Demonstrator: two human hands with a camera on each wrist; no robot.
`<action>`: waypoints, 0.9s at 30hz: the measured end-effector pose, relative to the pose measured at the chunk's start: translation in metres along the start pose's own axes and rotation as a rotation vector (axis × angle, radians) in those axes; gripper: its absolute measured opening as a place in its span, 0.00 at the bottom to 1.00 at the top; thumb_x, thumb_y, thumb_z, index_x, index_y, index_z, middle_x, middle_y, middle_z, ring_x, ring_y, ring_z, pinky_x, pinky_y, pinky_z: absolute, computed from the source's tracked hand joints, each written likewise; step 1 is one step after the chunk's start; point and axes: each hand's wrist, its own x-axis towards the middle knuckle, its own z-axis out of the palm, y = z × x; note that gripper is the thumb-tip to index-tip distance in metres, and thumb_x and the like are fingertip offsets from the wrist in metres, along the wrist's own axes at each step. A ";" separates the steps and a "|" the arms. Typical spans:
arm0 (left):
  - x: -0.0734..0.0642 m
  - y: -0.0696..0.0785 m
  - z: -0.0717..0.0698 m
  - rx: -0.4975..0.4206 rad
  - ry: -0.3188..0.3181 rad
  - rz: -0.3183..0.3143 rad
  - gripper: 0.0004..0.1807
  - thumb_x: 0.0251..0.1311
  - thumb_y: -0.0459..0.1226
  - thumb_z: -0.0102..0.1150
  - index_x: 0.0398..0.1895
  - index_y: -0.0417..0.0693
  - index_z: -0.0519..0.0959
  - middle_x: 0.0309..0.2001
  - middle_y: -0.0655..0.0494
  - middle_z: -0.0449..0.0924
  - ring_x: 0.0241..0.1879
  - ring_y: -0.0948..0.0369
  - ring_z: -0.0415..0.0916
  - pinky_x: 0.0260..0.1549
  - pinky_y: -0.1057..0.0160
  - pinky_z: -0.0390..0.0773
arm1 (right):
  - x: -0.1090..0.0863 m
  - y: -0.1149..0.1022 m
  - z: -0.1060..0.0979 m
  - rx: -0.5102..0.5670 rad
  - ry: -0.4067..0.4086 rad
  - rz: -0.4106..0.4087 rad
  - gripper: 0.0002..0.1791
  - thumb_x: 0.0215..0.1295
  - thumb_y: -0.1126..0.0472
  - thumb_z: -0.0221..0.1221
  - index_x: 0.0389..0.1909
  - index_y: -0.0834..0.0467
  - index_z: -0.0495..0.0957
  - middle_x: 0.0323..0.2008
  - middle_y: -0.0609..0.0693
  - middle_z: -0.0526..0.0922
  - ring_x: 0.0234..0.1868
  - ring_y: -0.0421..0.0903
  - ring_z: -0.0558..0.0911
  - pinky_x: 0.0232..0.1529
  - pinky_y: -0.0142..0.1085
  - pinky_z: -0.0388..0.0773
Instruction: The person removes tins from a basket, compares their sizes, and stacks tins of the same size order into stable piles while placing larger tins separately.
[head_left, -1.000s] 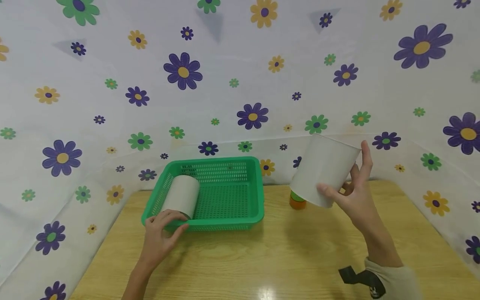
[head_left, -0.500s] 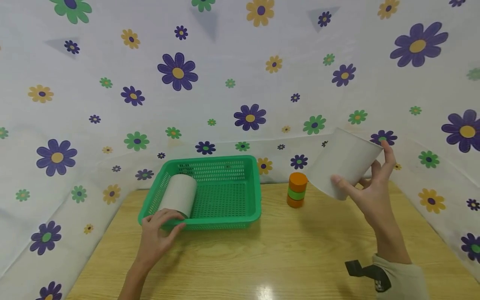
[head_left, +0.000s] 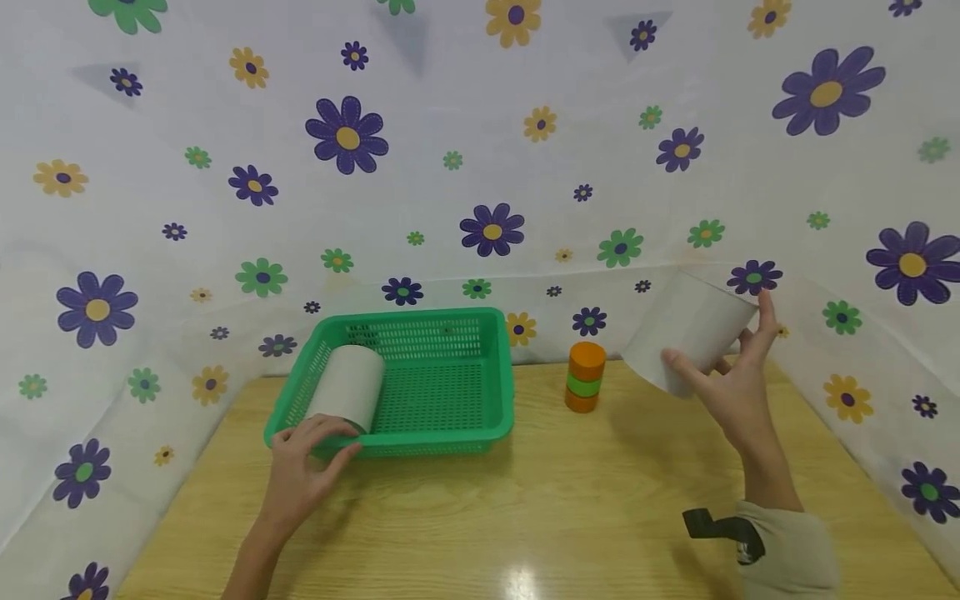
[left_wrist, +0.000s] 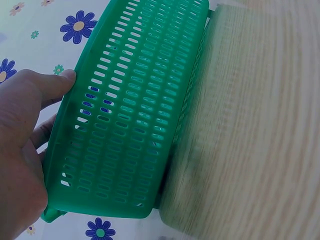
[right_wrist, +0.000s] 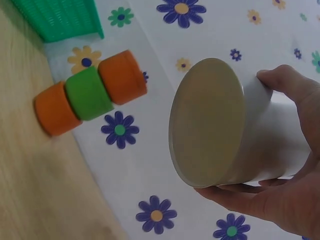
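My right hand (head_left: 738,392) grips a white cylindrical container (head_left: 690,333), tilted above the right side of the table, with thumb and fingers on opposite sides. In the right wrist view, one round end of the container (right_wrist: 207,122) faces the camera. To its left, apart from it, stands an upright stack (head_left: 585,377) of orange, green and orange round pieces. My left hand (head_left: 300,471) pinches the near rim of a green plastic basket (head_left: 450,437) at its left corner. A second white cylinder (head_left: 348,387) lies on its side in the basket's left part.
The wooden table (head_left: 450,533) carries the basket and the stack along its back. Behind them hangs a white flower-printed cloth (head_left: 420,192), close to the table's back edge. The basket's perforated wall (left_wrist: 125,100) fills the left wrist view.
My right hand has moved the white container rightward, off the front of the orange and green stack, which is now fully visible. The left hand keeps its hold on the basket rim.
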 end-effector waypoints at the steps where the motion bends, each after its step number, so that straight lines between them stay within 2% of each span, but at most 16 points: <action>1: 0.001 0.000 -0.001 0.001 0.000 0.003 0.15 0.49 0.29 0.78 0.38 0.54 0.86 0.41 0.63 0.85 0.45 0.63 0.78 0.47 0.52 0.52 | 0.000 0.003 0.000 -0.004 -0.004 0.005 0.69 0.60 0.66 0.71 0.80 0.32 0.26 0.79 0.50 0.42 0.75 0.63 0.56 0.57 0.75 0.64; 6: 0.003 0.001 -0.002 0.000 -0.007 -0.004 0.15 0.49 0.29 0.78 0.38 0.54 0.86 0.42 0.63 0.85 0.46 0.62 0.78 0.47 0.52 0.52 | 0.001 0.017 0.000 -0.056 -0.017 0.039 0.69 0.59 0.65 0.72 0.80 0.34 0.27 0.79 0.59 0.43 0.75 0.69 0.54 0.55 0.77 0.63; 8: 0.003 0.002 -0.003 -0.002 -0.009 -0.010 0.15 0.49 0.29 0.78 0.38 0.54 0.86 0.42 0.63 0.85 0.46 0.62 0.77 0.47 0.52 0.52 | 0.001 0.023 0.000 -0.084 -0.028 0.056 0.68 0.59 0.64 0.72 0.80 0.36 0.27 0.78 0.64 0.44 0.73 0.72 0.55 0.54 0.77 0.63; 12: 0.003 0.003 -0.003 -0.001 -0.011 -0.014 0.15 0.49 0.29 0.78 0.38 0.53 0.86 0.42 0.63 0.85 0.47 0.62 0.77 0.48 0.52 0.52 | 0.000 0.035 0.001 -0.130 -0.055 0.070 0.67 0.59 0.62 0.72 0.81 0.38 0.28 0.77 0.68 0.45 0.68 0.75 0.60 0.52 0.76 0.67; 19: 0.005 0.003 -0.002 -0.008 -0.009 0.005 0.14 0.50 0.29 0.77 0.38 0.51 0.86 0.42 0.62 0.85 0.46 0.61 0.77 0.48 0.51 0.52 | -0.001 0.049 0.007 -0.168 -0.108 0.078 0.67 0.58 0.60 0.74 0.81 0.39 0.31 0.75 0.70 0.48 0.64 0.76 0.64 0.51 0.77 0.66; 27: 0.000 0.004 -0.002 0.023 -0.011 -0.024 0.14 0.50 0.30 0.78 0.38 0.54 0.86 0.42 0.63 0.85 0.46 0.60 0.77 0.47 0.51 0.52 | -0.002 0.065 0.018 -0.251 -0.148 0.016 0.68 0.53 0.62 0.77 0.82 0.50 0.36 0.74 0.70 0.53 0.64 0.73 0.64 0.53 0.77 0.65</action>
